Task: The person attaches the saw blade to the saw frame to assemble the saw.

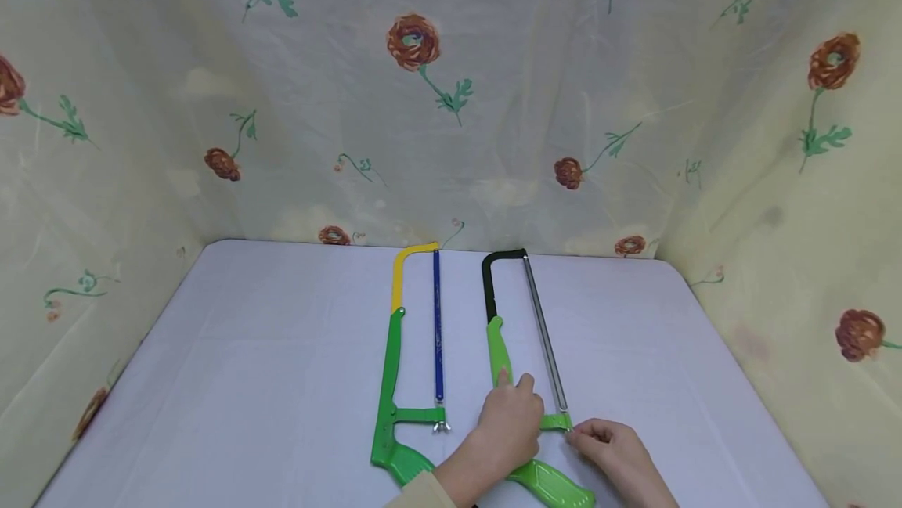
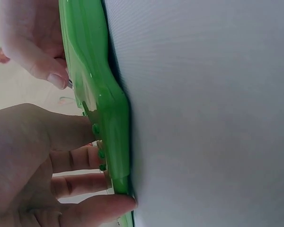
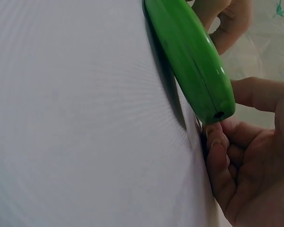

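Note:
Two hacksaws lie side by side on the white table. The right hacksaw [image 1: 499,347] has a light green frame with a black front bow and a grey blade [image 1: 544,332]. My left hand [image 1: 510,422] holds its frame down, index finger stretched along the green part. At the blade's near end, my right hand [image 1: 613,449] pinches the wing nut, mostly hidden by thumb and fingertips; a bit of metal shows beside the thumb in the left wrist view. The green handle [image 3: 191,56] stands close to the right wrist camera.
The left hacksaw [image 1: 391,359], green with a yellow bow, lies left of my left forearm. It has a blue blade [image 1: 438,320] and a silver wing nut [image 1: 441,426]. Flower-patterned cloth [image 1: 493,101] hangs behind the table [image 1: 282,375] and along both sides.

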Available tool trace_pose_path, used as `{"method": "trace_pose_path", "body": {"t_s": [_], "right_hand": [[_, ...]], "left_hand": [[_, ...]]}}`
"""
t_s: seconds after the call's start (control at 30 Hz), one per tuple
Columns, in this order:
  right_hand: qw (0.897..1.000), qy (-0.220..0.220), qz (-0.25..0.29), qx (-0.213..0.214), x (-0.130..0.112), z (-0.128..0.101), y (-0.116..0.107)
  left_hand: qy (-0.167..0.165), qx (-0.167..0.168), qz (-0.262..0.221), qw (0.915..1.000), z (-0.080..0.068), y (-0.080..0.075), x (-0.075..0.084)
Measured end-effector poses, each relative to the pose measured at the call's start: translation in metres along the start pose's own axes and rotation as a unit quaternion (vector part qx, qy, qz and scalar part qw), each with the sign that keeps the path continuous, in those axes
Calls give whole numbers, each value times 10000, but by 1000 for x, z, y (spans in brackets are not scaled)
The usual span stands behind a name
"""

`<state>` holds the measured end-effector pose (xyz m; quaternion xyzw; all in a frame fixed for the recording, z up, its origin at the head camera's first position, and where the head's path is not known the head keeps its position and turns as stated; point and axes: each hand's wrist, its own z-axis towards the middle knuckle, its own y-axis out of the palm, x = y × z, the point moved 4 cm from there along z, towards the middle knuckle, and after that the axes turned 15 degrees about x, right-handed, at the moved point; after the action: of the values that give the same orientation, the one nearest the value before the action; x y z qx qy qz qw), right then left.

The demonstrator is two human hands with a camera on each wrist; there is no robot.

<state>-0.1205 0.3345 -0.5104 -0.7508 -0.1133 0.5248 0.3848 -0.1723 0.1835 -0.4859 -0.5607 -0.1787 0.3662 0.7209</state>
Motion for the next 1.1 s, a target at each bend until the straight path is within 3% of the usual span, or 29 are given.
{"method": "trace_pose_path", "body": {"t_s": [0.33, 0.7, 1.1], "right_hand": [[9999, 118, 80, -29, 0, 2, 1], [9982, 280, 529, -97, 0, 1, 3], [9997, -6, 168, 167, -3, 1, 4]], "left_hand": [[8, 15, -64, 10000, 0, 1, 0], [61, 37, 63, 10000, 0, 1, 1], [32, 47, 110, 9999, 0, 2, 1]]}}
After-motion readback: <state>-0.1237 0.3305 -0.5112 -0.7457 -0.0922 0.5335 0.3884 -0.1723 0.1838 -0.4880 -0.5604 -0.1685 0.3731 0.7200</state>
